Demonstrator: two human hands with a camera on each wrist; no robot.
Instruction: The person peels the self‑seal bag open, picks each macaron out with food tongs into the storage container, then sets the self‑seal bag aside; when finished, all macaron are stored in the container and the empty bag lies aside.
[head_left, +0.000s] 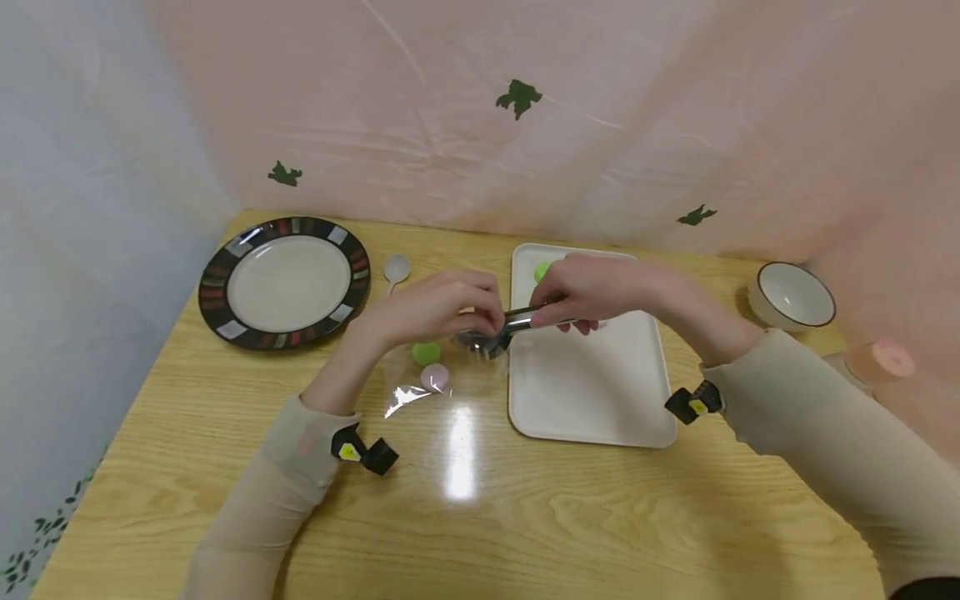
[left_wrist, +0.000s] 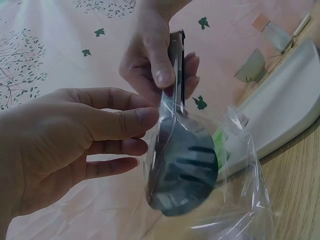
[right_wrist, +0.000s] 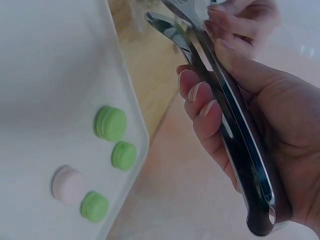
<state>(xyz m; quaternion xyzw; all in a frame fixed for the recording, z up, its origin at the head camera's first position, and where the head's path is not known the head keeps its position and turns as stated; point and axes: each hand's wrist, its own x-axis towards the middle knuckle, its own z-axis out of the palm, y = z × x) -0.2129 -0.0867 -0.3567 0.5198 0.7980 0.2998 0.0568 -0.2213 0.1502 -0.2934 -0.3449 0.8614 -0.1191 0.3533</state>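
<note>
My right hand (head_left: 588,287) grips a pair of metal tongs (right_wrist: 231,129) around their arms. The slotted head of the tongs (left_wrist: 185,162) points down inside a clear plastic bag (left_wrist: 250,200), with nothing visible between its ends. At the bag's mouth, my left hand (left_wrist: 85,132) pinches the film between thumb and index finger, right beside the tongs. A green macaron (head_left: 426,353) and a pink macaron (head_left: 434,377) lie in the bag on the table. On the white tray (head_left: 592,400), several macarons sit near one end, including a pink one (right_wrist: 69,185) and a green one (right_wrist: 111,123).
A plate with a dark patterned rim (head_left: 217,292) stands at the back left, beside a spoon (head_left: 397,268). To the far right are a white bowl (head_left: 795,296) and a container with a pinkish top (head_left: 892,358). A pink cloth (head_left: 420,117) hangs behind the table.
</note>
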